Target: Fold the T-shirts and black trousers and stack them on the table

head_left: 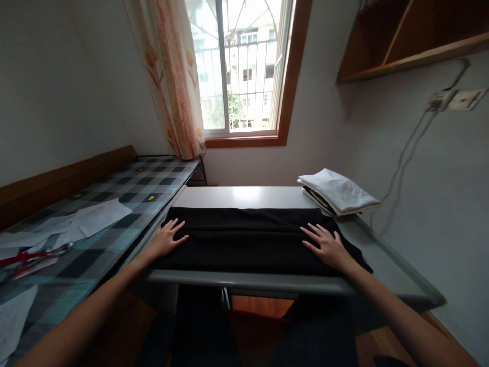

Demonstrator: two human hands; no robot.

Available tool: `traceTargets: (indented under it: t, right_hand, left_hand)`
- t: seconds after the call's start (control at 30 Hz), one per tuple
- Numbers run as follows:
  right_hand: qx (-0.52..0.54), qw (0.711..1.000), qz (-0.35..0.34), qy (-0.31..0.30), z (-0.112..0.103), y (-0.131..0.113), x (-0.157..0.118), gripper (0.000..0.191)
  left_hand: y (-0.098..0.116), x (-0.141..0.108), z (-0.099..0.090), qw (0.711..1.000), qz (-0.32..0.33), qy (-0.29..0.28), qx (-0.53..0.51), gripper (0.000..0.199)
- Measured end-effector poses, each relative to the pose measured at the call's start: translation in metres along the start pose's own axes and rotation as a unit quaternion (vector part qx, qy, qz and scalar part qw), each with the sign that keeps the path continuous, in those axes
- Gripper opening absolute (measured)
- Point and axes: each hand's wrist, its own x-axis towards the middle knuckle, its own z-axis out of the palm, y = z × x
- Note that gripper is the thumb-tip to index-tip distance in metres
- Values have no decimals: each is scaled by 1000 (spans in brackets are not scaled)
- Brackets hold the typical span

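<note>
A black cloth point(244, 247) lies folded into a long flat strip across the white table point(244, 195), near its front edge. My left hand point(168, 239) rests flat on the cloth's left end, fingers spread. On the right part of the cloth lies my right hand point(324, 245), palm down with its fingers apart. A long crease runs across the cloth between the two hands. Beyond my right hand, a stack of folded white cloth point(338, 189) sits at the table's back right, with something black and yellow showing between its layers.
To the left is a bed with a checked cover point(164, 176), holding loose papers point(101, 216) and a red object point(25, 260). A wall shelf point(401, 56) hangs upper right, above cables on the wall. Behind the table are a window and a curtain point(173, 76).
</note>
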Motion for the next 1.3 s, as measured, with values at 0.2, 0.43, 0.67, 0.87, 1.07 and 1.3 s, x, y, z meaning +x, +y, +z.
traceTargets:
  t: [0.2, 0.43, 0.67, 0.87, 1.07, 1.3]
  right_hand:
    - [3, 1000, 5, 11, 0, -1, -2, 50]
    - [16, 997, -9, 78, -15, -1, 41, 44]
    - [-12, 1000, 27, -1, -4, 15, 127, 41]
    - [0, 999, -35, 14, 16, 29, 136, 40]
    - [12, 995, -80, 62, 27, 31, 162, 39]
    - [-48, 994, -55, 77, 32, 21, 239, 39]
  left_hand:
    - [3, -4, -6, 1000, -8, -12, 7, 73]
    - [4, 42, -28, 999, -15, 35, 34, 48]
    - [-5, 112, -12, 999, -44, 5, 2, 43]
    - [-14, 115, 1, 999, 19, 31, 34, 47]
    - [-17, 130, 2, 993, 30, 73, 92, 43]
    - [-26, 195, 11, 986, -9, 104, 132, 42]
